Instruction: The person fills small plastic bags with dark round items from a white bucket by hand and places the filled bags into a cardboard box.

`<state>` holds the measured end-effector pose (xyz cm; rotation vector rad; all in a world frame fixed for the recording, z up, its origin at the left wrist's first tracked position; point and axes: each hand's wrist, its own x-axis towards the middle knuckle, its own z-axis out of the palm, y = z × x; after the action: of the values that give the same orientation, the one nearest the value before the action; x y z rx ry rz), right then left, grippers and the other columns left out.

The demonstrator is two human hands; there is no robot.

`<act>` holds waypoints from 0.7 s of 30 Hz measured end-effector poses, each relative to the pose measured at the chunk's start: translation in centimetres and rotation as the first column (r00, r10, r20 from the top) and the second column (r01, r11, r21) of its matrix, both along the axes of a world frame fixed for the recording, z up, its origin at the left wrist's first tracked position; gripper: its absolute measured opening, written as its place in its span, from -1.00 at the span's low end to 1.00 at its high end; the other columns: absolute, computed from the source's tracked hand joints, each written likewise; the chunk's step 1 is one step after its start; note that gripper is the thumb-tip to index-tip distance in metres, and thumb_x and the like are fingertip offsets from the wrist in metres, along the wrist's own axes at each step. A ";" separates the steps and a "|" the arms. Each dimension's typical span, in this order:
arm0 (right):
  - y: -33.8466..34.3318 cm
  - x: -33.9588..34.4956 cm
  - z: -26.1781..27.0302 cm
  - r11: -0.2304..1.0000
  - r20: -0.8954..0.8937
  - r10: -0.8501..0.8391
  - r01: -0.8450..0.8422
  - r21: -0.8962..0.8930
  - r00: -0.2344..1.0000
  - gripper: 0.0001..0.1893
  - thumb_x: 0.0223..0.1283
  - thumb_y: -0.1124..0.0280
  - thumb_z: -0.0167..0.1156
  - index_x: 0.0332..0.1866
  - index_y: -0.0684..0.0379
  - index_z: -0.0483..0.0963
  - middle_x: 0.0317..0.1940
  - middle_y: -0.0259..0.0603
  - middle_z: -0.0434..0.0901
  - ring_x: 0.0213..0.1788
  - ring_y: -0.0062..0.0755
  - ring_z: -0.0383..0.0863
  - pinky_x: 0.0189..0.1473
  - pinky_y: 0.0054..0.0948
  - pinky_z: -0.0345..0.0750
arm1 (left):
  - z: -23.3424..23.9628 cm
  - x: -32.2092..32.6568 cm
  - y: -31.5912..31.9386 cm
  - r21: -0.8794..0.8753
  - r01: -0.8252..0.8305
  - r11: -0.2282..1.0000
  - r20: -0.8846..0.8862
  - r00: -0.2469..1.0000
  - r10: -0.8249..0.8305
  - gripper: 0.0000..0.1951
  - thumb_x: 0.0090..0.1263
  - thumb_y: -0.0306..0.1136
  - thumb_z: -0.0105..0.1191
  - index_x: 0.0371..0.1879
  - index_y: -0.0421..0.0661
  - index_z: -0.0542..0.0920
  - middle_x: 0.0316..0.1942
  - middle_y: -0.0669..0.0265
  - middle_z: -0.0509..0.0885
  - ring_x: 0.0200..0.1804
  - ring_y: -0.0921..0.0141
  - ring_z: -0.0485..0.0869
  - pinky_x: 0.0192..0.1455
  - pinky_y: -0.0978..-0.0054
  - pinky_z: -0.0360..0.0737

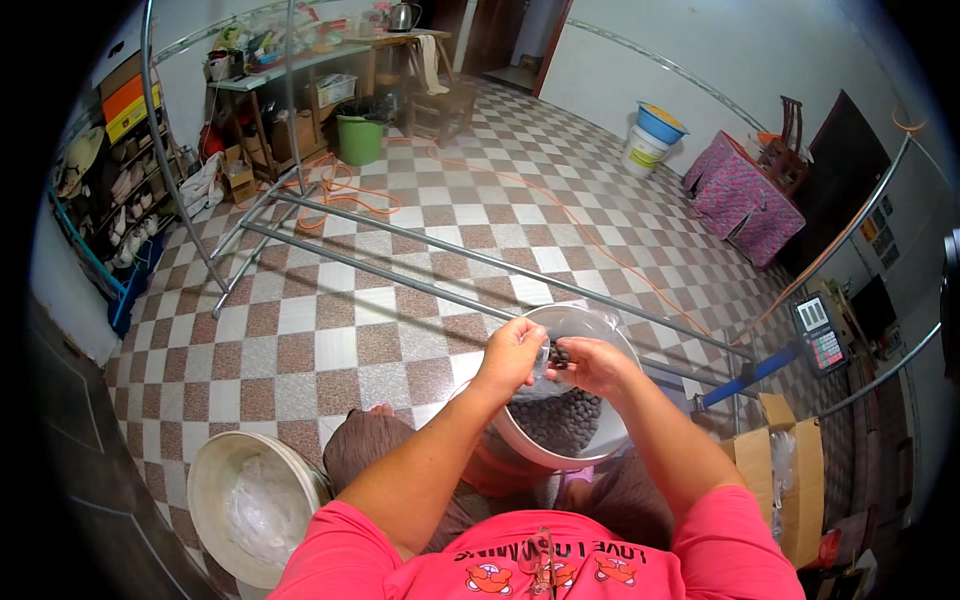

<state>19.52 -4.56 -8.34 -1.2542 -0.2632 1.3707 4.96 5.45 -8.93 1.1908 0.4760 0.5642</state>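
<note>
Between my knees stands a white plastic bucket (pixel 517 442) holding a heap of small dark round pieces (pixel 559 424). Above it my left hand (pixel 514 352) pinches the edge of a clear plastic bag (pixel 541 364). My right hand (pixel 600 366) is cupped around a few of the dark round pieces (pixel 558 354) at the bag's side. Whether those pieces lie inside the bag or in the palm, I cannot tell. More clear plastic shows against the bucket's far inner wall.
A white bucket (pixel 202 487) with clear plastic bags (pixel 262 506) stands at my left. Metal rails (pixel 420 285) of a tube frame cross before me. At right are a digital scale display (pixel 820 334) on a blue post and an open cardboard box (pixel 808 480). Orange cable (pixel 600 244) trails over the floor.
</note>
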 end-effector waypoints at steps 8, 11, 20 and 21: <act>-1.1 -1.0 1.4 0.987 0.098 0.163 -0.163 -0.006 0.982 -0.79 0.22 0.41 0.04 -0.10 0.27 0.41 -0.30 -0.16 0.52 -0.23 -0.28 0.59 -0.24 -0.29 0.61 | 0.0 -0.1 0.0 0.015 -0.011 1.000 -0.002 1.000 0.011 -0.84 0.39 -0.33 -0.09 -0.35 -0.16 0.46 -0.63 0.42 0.44 -0.75 0.64 0.29 -0.76 0.67 0.31; -2.1 -0.5 1.4 0.881 0.084 0.472 -0.468 -0.063 0.877 -0.77 0.26 0.33 0.01 -0.12 0.24 0.45 -0.27 -0.22 0.54 -0.24 -0.39 0.58 -0.27 -0.36 0.60 | 0.1 -0.1 0.1 0.011 -0.003 1.000 -0.008 1.000 0.003 -0.84 0.39 -0.33 -0.09 -0.35 -0.16 0.46 -0.64 0.43 0.42 -0.75 0.64 0.28 -0.76 0.66 0.31; -1.6 -5.1 -4.1 0.361 0.598 0.783 -0.660 -0.659 -0.169 -0.63 0.05 0.28 0.04 0.01 0.09 0.48 -0.19 0.05 0.56 -0.11 -0.02 0.54 0.03 -0.29 0.40 | 0.4 0.0 0.0 0.014 0.018 1.000 -0.018 1.000 -0.018 -0.82 0.40 -0.32 -0.09 -0.38 -0.16 0.45 -0.65 0.44 0.40 -0.75 0.64 0.27 -0.76 0.65 0.31; -1.5 -5.2 -4.8 0.359 0.599 0.783 -0.662 -0.658 -0.170 -0.63 0.05 0.28 0.04 0.01 0.09 0.48 -0.19 0.05 0.56 -0.11 -0.02 0.54 0.03 -0.29 0.40 | 0.4 -0.1 0.1 0.013 0.020 1.000 -0.020 1.000 -0.020 -0.82 0.40 -0.32 -0.09 -0.38 -0.16 0.45 -0.64 0.44 0.40 -0.75 0.64 0.27 -0.76 0.65 0.31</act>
<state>14.30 -6.03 -13.10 -2.0068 -2.0927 1.4153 4.88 5.52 -8.57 1.2137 0.4773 0.5400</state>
